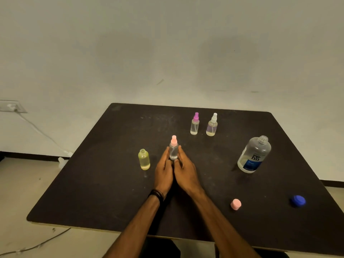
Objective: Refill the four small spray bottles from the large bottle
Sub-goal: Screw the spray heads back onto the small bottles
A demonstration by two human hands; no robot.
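Pink-topped spray bottle [173, 148], just left of frame centre, stands upright on the black table [115, 183], bracketed by both hands: left hand [163, 173] and right hand [184, 172] lie low with fingers nearly straight against its base, steadying rather than clamping. Its sprayer head looks seated, so my read is it's being set down or about to be opened. Best play: pinch the body with one hand, twist the head with the other, keep it vertical. Yellow bottle [144, 159] to the left is uncapped, so watch that elbow! Large bottle [254, 155], right of centre, also stands open. Purple-topped bottle [194, 124] and white-topped bottle [212, 125] wait capped at the back; pink cap [235, 204] and blue cap [297, 201] lie lower right.
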